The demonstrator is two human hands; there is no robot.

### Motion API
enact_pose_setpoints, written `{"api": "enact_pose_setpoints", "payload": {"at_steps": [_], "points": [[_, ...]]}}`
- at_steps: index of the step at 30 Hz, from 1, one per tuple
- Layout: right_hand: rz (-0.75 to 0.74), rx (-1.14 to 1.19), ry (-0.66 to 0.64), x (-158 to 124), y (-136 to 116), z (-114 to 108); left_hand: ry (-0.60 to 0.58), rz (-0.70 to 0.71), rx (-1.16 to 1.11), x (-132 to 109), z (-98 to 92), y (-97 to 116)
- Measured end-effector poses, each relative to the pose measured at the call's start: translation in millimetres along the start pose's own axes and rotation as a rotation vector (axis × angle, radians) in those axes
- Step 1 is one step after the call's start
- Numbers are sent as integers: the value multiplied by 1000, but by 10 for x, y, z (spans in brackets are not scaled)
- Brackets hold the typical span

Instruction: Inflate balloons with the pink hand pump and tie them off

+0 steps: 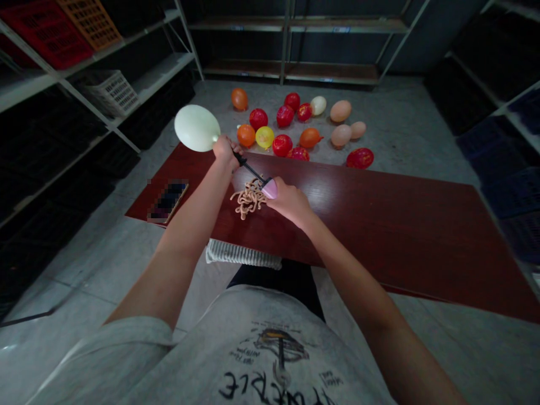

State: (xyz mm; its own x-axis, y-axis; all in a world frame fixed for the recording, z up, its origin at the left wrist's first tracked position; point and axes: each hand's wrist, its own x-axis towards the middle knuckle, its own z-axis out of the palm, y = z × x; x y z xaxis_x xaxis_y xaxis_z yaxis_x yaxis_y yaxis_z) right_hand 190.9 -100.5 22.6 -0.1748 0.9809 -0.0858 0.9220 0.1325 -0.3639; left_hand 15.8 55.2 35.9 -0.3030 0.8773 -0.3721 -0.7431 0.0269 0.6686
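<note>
A pale, inflated balloon (197, 128) sticks out to the left of my left hand (225, 152), whose fingers are closed around its neck. From the same hand runs the black rod (253, 170) of a hand balloon pump, slanting down to its pink body (269, 189). My right hand (291, 202) is wrapped around that pink body and hides most of it. Just left of the right hand, a tangled heap of thin beige uninflated balloons (250, 199) lies on the dark red table (379, 219). How the balloon's neck meets the pump is hidden by my fingers.
Inflated red, orange, yellow, white and peach balloons (282, 145) lie on the floor past the table. A phone-like object (169, 201), partly blurred, rests at the table's left end. Shelves (240, 68) stand behind, and crates (112, 93) fill the left shelving. A striped cushion (242, 254) shows below the near edge.
</note>
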Motion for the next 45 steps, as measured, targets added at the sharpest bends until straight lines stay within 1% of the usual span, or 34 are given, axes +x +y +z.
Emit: {"api": "enact_pose_setpoints", "payload": {"at_steps": [3,5,8,11,14,17,19,22,25,27,30,32,36,41,45], "points": [[-6,-64,31,-114,70,10,11,0,-31,127,-64,155],[-19,-92,59,-154,95,4,-3,3,-47,141,-77,215],[-21,-144,86,-153,123,-40,-15,71,-79,29,-49,242],[1,-193,120,-106,171,-118,-17,199,-95,-187,-2,218],[30,-230,157,-53,220,-201,6,296,-91,-395,30,168],[27,-262,211,-13,211,-269,30,325,-126,-540,51,81],[3,-269,235,5,151,-301,29,318,-168,-622,68,-9],[-31,-267,242,33,0,-327,28,263,-198,-765,107,-176],[-43,-264,241,61,-138,-319,17,225,-172,-910,151,-318],[-43,-259,246,75,-180,-293,4,222,-145,-963,167,-370],[-51,-253,247,86,-164,-230,13,216,-101,-939,162,-400],[-61,-257,247,91,-126,-188,24,202,-99,-867,142,-409],[-76,-285,262,91,-35,-144,20,188,-165,-682,105,-395],[-56,-335,256,39,148,-133,94,181,-166,-498,74,-240],[-60,-353,257,-46,340,-116,115,198,-167,-421,15,-58]]}}
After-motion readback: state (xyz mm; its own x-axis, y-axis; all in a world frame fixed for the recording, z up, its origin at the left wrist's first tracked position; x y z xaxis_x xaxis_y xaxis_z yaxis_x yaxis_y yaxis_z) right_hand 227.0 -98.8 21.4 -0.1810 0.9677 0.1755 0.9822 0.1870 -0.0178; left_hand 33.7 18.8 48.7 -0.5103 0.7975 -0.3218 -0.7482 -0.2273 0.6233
